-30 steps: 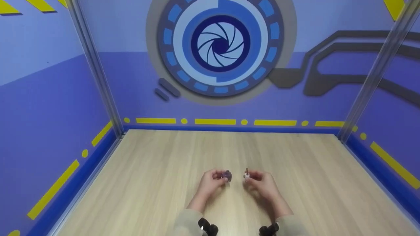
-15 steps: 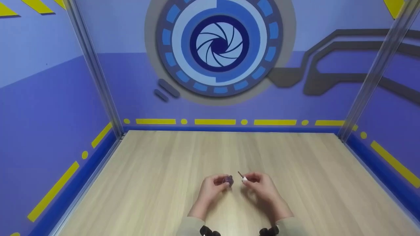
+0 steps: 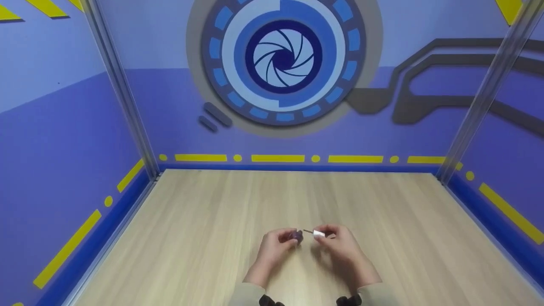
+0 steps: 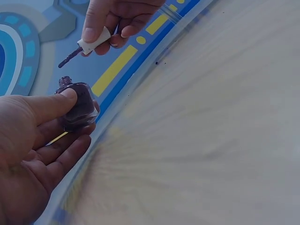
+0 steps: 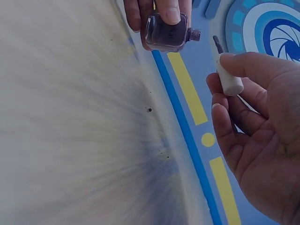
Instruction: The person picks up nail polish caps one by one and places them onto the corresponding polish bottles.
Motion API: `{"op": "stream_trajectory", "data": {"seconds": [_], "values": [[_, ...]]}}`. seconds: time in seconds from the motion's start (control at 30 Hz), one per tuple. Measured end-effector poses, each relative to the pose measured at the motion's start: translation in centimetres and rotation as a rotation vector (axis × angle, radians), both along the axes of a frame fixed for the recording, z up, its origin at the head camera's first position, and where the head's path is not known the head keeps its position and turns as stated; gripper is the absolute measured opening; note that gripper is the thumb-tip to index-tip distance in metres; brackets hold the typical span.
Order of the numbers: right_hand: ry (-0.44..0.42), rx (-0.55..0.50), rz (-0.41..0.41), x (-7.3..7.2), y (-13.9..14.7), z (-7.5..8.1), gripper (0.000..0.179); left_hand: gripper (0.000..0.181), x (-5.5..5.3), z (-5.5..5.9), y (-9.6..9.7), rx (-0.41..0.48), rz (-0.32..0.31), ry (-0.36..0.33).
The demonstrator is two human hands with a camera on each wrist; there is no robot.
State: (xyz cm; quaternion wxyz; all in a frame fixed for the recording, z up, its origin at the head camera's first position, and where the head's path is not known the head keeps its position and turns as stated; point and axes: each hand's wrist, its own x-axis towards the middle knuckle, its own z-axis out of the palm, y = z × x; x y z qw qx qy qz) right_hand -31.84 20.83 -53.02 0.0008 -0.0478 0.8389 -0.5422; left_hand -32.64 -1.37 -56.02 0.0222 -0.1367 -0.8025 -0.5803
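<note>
The small square glass bottle of dark purple nail polish [image 4: 77, 105] is already uncapped. The left hand [image 3: 274, 244] holds it off the surface, thumb pressed on its front face and fingers curled behind, with its open neck turned toward the other hand. The right hand [image 3: 340, 242] pinches the white cylindrical cap [image 5: 228, 77] between thumb and fingertips, and the dark brush stem [image 4: 70, 57] sticking out of the cap points at the bottle's neck, just beside it but not yet inside. So, by the look of it, the opening is done and the brush is out. What remains is getting the brush into the neck, whether to load polish or to close the bottle; which of the two I cannot tell.

The pale wood-grain surface [image 3: 221, 221] carries a few tiny dark specks in the wrist views. Around it stand purple walls [image 3: 63, 140] with yellow dashes and dots, a blue skirting band, metal corner posts, and a large blue and white aperture emblem [image 3: 282, 57] on the back wall.
</note>
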Motion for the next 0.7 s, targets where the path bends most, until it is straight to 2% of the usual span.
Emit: {"op": "stream_trajectory", "data": {"seconds": [0.27,0.5,0.7], "values": [[0.035,0.02,-0.01,0.24,-0.19,0.39,0.015,0.031,0.24,0.18,0.07,-0.006,-0.019,-0.022],[0.063,0.006,-0.014,0.42,-0.33,0.5,0.015,0.033,0.44,0.25,0.28,-0.055,-0.018,0.007],[0.066,-0.008,0.0,0.44,-0.41,0.49,0.016,0.033,0.58,0.34,0.38,-0.061,-0.022,0.008]]}}
